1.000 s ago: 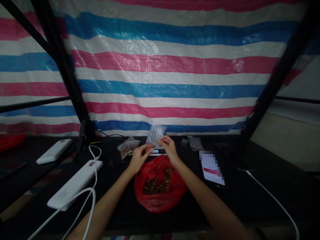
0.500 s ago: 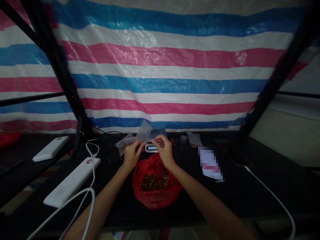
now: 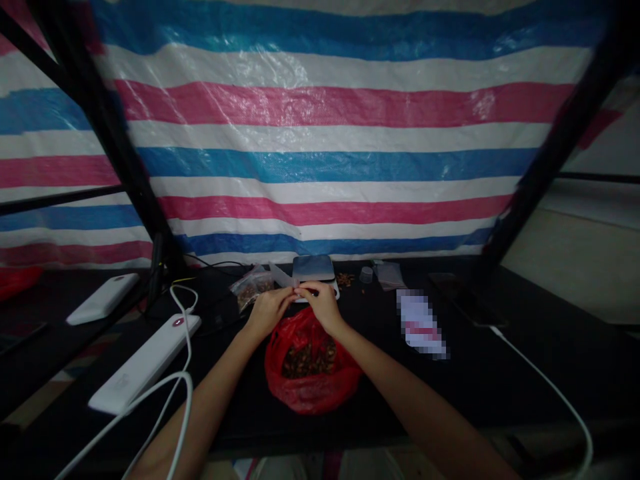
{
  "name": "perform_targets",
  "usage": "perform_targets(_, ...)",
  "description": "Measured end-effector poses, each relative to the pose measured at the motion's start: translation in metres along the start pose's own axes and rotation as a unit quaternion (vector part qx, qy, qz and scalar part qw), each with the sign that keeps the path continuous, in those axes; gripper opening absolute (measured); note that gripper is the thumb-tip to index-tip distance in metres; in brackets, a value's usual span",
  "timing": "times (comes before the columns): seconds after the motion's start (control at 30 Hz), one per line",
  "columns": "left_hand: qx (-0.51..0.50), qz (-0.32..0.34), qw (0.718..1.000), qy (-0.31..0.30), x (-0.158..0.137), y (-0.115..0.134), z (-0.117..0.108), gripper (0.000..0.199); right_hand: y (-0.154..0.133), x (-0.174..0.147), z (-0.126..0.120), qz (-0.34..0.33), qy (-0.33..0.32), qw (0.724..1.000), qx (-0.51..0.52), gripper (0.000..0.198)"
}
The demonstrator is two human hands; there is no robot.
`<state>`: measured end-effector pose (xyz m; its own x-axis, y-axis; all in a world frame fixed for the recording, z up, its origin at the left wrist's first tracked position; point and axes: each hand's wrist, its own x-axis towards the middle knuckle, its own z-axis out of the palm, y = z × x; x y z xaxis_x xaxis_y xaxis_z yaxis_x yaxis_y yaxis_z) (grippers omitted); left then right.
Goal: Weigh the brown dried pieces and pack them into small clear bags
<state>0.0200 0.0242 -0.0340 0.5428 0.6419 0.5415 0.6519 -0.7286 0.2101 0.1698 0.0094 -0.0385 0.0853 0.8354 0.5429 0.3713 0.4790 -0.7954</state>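
A small translucent plastic bag pokes up from between my fingertips. My left hand pinches it from the left. My right hand meets the left one at the bag's edge, its fingers closed there too; the exact grip is partly hidden. Just beyond my hands lies a small digital scale with a flat grey platform, its display covered by my fingers. Below my wrists a red plastic bag stands open, holding many small brown pieces. A filled clear zip bag rests left of the scale.
Loose brown pieces, a small clear cup and a flat plastic packet lie right of the scale. Further right are a blurred-out phone and a dark cabled phone. White power banks and a looping cable occupy the left.
My hands have come together; the right moved left to meet the left hand. The translucent bag has tipped lower, and the scale's platform shows more while its display is now covered.
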Motion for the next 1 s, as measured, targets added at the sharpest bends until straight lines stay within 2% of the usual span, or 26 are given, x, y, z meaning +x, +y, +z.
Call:
perform_targets(0.17,-0.024,-0.010,1.000,0.003,0.000,0.004,0.000,0.026,-0.005,-0.001,-0.005,0.004,-0.013,0.995,-0.096,0.019)
perform_targets(0.33,-0.040,-0.026,0.999,0.025,0.000,0.008,0.002,0.029,-0.018,-0.007,-0.006,0.025,-0.011,0.973,-0.229,0.021)
perform_targets(0.5,-0.003,-0.050,0.997,0.059,0.000,0.006,0.005,0.032,-0.023,-0.009,-0.003,-0.007,-0.008,0.961,-0.275,0.017)
perform_targets(0.63,0.039,-0.075,0.988,0.131,-0.001,-0.004,0.000,0.031,-0.023,-0.010,-0.003,-0.006,-0.004,0.954,-0.301,0.018)
perform_targets(0.7,0.040,-0.074,0.986,0.147,-0.002,-0.007,-0.003,0.029,-0.023,-0.010,-0.004,-0.014,-0.011,0.952,-0.305,0.017)
perform_targets(0.87,0.024,-0.052,0.995,0.079,-0.003,0.001,-0.004,0.019,-0.022,-0.011,-0.006,-0.068,-0.042,0.949,-0.306,0.013)
perform_targets(1.0,0.044,0.013,0.997,0.069,-0.005,0.005,-0.002,0.014,-0.024,-0.014,-0.004,-0.073,-0.037,0.953,-0.293,0.009)
